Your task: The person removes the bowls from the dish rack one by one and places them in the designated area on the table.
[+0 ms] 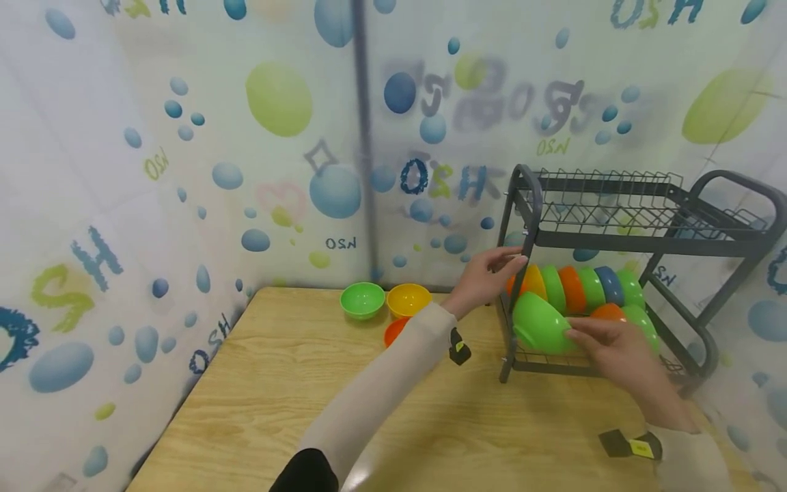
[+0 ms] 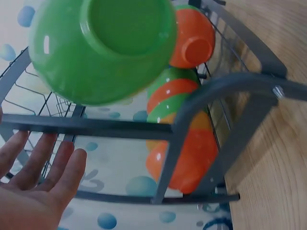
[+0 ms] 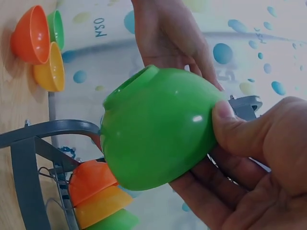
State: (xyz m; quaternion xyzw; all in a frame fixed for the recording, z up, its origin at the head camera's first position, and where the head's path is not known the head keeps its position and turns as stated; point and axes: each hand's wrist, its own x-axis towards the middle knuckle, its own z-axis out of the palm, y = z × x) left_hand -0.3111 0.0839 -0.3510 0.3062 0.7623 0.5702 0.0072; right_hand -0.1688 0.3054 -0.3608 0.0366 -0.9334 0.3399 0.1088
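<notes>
My right hand pinches a green bowl by its rim, thumb on the outside. The bowl is tilted on its side in front of the dish rack's lower tier. At the rack's left post, my left hand has its fingers extended. In the left wrist view those fingers reach up to a dark bar of the dish rack. Behind the held bowl, a row of green, orange, yellow and blue bowls stands on edge in the lower tier. An orange bowl and another green one sit in front of that row.
A green bowl, a yellow bowl and an orange bowl stand upright at the back of the wooden table. The rack's upper wire tier overhangs the lower one. A patterned curtain surrounds the table.
</notes>
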